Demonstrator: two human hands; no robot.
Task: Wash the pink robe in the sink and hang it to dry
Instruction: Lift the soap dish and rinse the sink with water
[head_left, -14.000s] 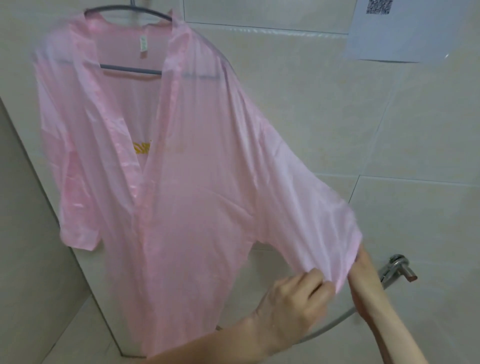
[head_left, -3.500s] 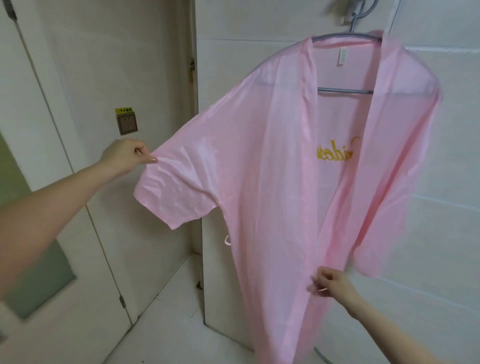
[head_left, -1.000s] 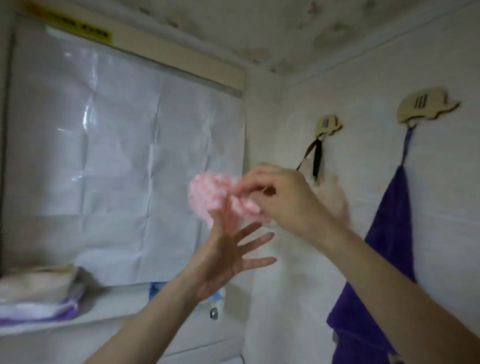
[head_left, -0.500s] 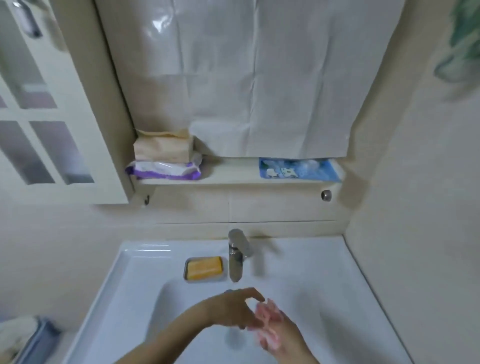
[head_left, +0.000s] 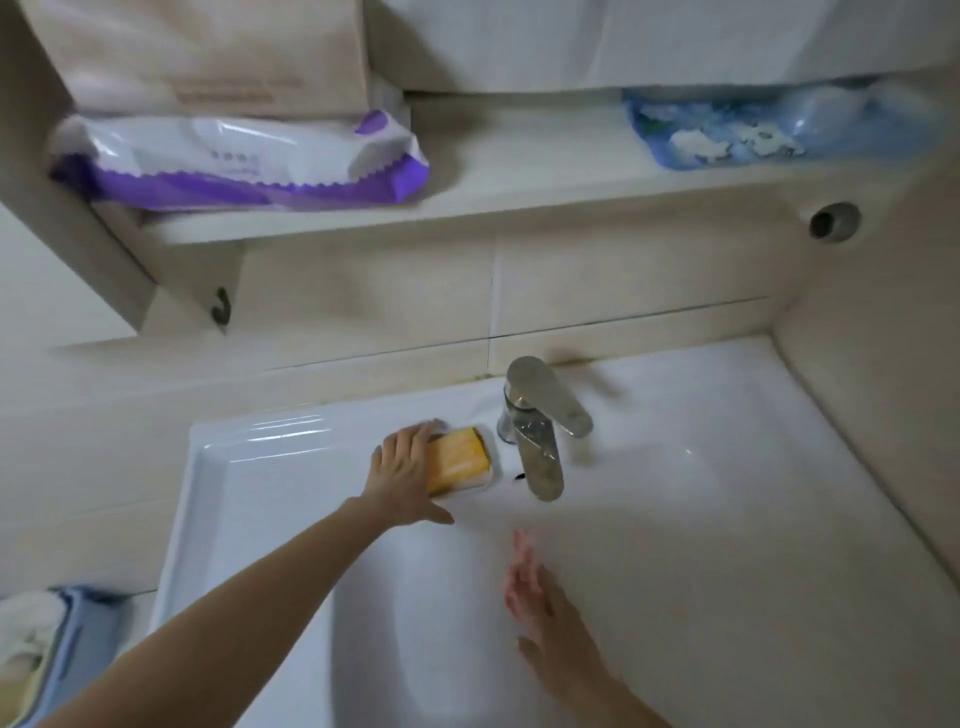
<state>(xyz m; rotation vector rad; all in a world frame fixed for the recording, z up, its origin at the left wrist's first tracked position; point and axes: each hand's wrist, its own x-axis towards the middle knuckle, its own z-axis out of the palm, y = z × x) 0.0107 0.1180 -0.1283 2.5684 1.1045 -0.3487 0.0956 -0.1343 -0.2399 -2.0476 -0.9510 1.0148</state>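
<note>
Mid-frame, the left hand (head_left: 402, 470) lies flat-fingered against the yellow soap (head_left: 460, 460), likely fetching lather, while the right hand (head_left: 545, 623) hangs spread over the sink (head_left: 249, 467) (the pink robe is out of view).

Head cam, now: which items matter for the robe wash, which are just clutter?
Job: sink, faucet, yellow soap bar, left hand touching it, right hand over the basin. Robe not in view.
Lying about: purple-and-white pack, brown pack, blue pack, wall hook, blue basket.
</note>
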